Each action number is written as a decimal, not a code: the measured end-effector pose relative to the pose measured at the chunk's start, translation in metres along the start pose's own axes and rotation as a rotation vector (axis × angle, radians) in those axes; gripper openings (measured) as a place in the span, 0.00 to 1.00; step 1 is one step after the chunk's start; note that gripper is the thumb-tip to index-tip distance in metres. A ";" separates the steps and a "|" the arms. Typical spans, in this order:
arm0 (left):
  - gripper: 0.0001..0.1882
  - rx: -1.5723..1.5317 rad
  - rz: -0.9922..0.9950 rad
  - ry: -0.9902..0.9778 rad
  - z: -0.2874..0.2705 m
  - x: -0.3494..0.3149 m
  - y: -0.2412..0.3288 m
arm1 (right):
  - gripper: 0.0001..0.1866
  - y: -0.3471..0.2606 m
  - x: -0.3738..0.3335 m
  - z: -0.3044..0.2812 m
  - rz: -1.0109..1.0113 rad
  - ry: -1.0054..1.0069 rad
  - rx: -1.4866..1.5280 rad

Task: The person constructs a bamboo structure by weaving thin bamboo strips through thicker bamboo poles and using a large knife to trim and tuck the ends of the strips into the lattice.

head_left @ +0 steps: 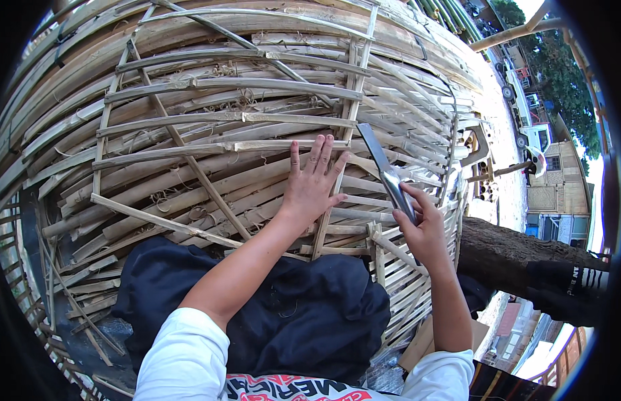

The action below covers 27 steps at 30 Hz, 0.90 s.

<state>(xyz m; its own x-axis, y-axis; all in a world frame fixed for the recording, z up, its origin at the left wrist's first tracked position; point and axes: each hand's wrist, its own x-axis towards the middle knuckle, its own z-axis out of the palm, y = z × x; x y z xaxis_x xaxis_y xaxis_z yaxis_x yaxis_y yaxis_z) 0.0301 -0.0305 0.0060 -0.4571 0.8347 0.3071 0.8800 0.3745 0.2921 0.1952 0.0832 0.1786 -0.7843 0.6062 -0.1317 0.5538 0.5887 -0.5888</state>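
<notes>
My left hand (313, 175) lies with its fingers spread, the fingertips over the lowest cross slat (257, 146) of a bamboo lattice frame (354, 83), near its right upright. In my right hand (423, 230) is a long, flat metal knife (376, 152) with a squared end. My fingers wrap round its lower part. The blade tilts up and to the left, its tip close to the right end of the cross slats. Whether the blade touches the bamboo, I cannot tell. The frame's slats run crosswise between two uprights, with a diagonal strip (190, 157) at the left.
Many split bamboo strips (76, 214) lie beneath the frame. Dark cloth (270, 314) covers my lap. A slatted bamboo panel (417, 294) stands at the right, beside a tree trunk (497, 257). Farther off are a white truck (538, 137) and a woven-walled hut (564, 177).
</notes>
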 end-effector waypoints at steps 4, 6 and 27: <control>0.48 -0.017 0.019 0.038 0.009 -0.003 -0.002 | 0.25 0.003 0.003 -0.005 -0.012 -0.002 0.060; 0.48 -0.011 0.024 0.047 0.011 -0.003 -0.002 | 0.25 0.000 0.006 -0.007 0.038 -0.018 0.064; 0.38 -0.010 0.055 0.062 0.013 -0.010 -0.007 | 0.22 -0.001 0.004 0.000 -0.044 -0.082 -0.070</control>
<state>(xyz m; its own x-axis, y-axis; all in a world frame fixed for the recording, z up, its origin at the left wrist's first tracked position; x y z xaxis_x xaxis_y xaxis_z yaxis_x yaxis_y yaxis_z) 0.0306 -0.0364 -0.0108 -0.4154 0.8273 0.3781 0.9029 0.3246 0.2817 0.1916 0.0848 0.1791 -0.8269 0.5350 -0.1734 0.5344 0.6514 -0.5386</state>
